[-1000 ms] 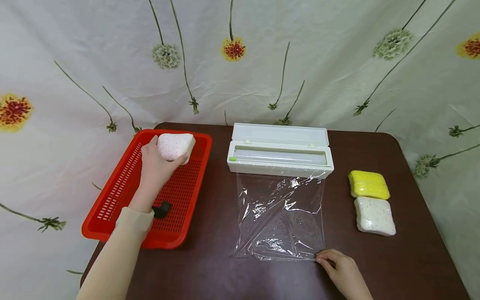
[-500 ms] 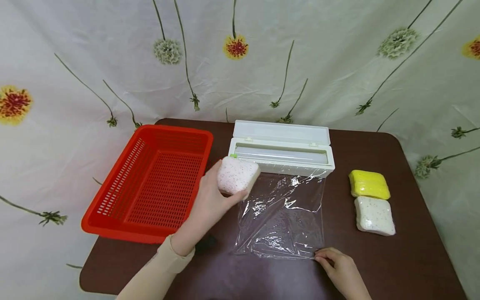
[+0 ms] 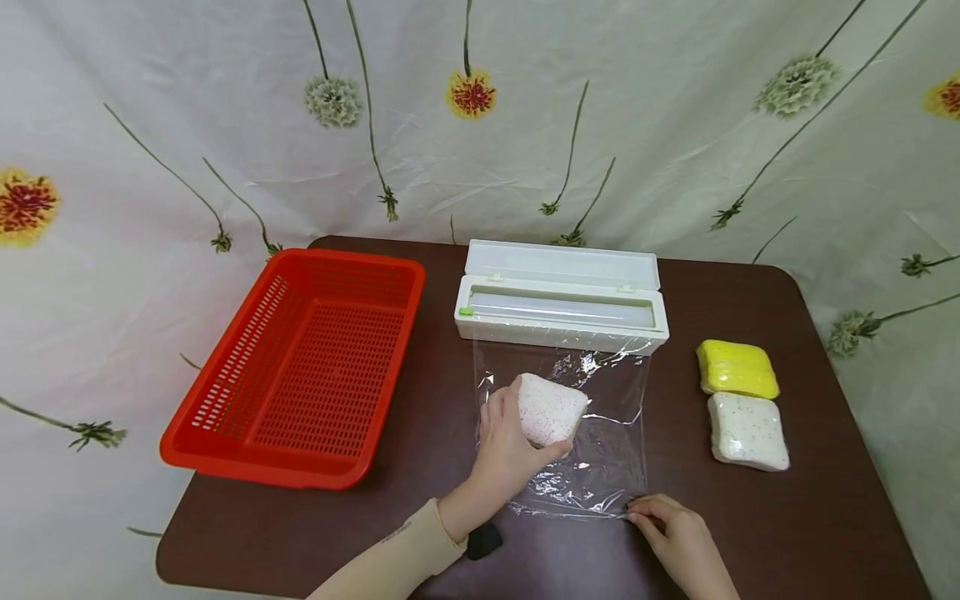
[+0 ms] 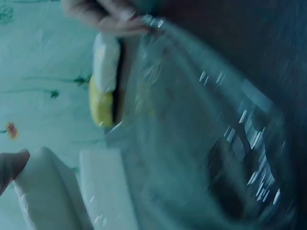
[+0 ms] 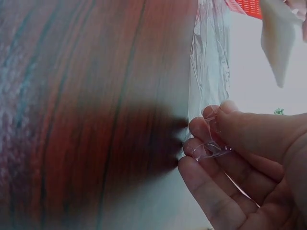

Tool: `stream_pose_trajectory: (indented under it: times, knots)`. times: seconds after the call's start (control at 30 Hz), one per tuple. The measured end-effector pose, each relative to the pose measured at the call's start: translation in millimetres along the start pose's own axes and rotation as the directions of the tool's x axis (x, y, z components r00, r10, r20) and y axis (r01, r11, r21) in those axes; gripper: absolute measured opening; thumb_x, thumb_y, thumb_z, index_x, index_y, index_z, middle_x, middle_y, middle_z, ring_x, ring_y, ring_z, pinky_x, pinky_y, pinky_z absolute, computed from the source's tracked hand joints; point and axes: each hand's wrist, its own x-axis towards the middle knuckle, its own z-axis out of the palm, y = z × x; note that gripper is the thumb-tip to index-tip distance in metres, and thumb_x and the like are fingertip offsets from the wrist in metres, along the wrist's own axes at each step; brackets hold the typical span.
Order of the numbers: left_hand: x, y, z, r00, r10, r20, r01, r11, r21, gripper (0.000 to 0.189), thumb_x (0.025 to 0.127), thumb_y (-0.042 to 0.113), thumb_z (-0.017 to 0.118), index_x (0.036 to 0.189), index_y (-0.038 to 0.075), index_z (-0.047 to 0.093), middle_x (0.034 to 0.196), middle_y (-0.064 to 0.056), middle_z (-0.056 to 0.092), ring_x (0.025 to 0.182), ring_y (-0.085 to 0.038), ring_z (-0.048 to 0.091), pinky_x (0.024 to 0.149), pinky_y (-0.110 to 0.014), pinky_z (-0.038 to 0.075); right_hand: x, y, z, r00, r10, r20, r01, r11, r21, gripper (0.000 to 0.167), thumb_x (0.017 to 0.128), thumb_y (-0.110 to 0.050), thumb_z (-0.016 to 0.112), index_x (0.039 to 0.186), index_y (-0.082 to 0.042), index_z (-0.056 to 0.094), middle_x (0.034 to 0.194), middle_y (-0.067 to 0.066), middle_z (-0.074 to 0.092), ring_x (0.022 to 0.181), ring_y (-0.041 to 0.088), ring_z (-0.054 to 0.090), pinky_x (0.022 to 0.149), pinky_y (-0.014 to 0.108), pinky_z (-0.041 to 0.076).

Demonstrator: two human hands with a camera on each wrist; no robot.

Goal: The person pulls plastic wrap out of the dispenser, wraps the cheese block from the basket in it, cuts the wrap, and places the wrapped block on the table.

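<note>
My left hand [image 3: 510,446] grips a white speckled sponge [image 3: 550,408] between thumb and fingers, above the sheet of cling film [image 3: 611,450]. In the left wrist view the same sponge [image 4: 48,191] shows at the lower left, its side turned to the camera. My right hand [image 3: 678,533] pinches the near right corner of the film; the right wrist view shows the clear film [image 5: 211,139] between thumb and fingertips. The film runs from a white dispenser box [image 3: 562,333] with its lid up and a roll inside.
A red plastic basket [image 3: 322,479] stands at the left of the dark table [image 3: 810,533]. On the right lie a yellow sponge [image 3: 738,369] and a white speckled one [image 3: 748,432], both film-wrapped. A flowered cloth [image 3: 675,125] hangs behind the table.
My left hand has lifted the white sponge out of the red basket and carried it right, over the film. The right hand has stayed at the film's corner.
</note>
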Motion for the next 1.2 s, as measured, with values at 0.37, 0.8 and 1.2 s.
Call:
stream_pose_trajectory:
  times: [0.37, 0.8, 1.2]
  knots:
    - [-5.8, -5.4, 49.3, 0.987, -0.075, -0.142, 0.076, 0.997, 0.000, 0.119, 0.057, 0.037, 0.094, 0.149, -0.002, 0.029, 0.132, -0.020, 0.039, 0.119, -0.034, 0.038, 0.099, -0.053, 0.037, -1.3, -2.7, 1.3, 1.000, 0.011, -0.004, -0.011, 1.000, 0.007, 0.026, 0.068, 0.001, 0.084, 0.073, -0.021, 0.071, 0.079, -0.016, 0.068, 0.075, -0.001, 0.064, 0.070, 0.012, 0.049]
    - [-7.9, -18.3, 69.0, 0.976, -0.147, -0.158, 0.153, 0.988, 0.023, 0.123, 0.050, 0.038, 0.098, 0.145, -0.003, 0.032, 0.133, -0.020, 0.039, 0.119, -0.034, 0.039, 0.099, -0.052, 0.038, -1.9, -2.4, 2.4, 1.000, 0.014, -0.020, -0.014, 1.000, 0.007, 0.025, 0.067, 0.001, 0.085, 0.072, -0.020, 0.072, 0.078, -0.016, 0.068, 0.075, 0.000, 0.065, 0.071, 0.009, 0.046]
    - [-10.3, -20.7, 69.0, 0.979, -0.163, -0.120, 0.162, 0.987, -0.024, 0.126, 0.050, 0.041, 0.097, 0.148, -0.002, 0.031, 0.139, -0.020, 0.037, 0.124, -0.034, 0.037, 0.103, -0.054, 0.037, -1.4, -1.7, 2.2, 0.998, -0.015, -0.055, 0.015, 1.000, -0.002, 0.023, 0.064, 0.001, 0.086, 0.072, -0.017, 0.073, 0.077, -0.013, 0.068, 0.074, 0.002, 0.065, 0.071, 0.006, 0.045]
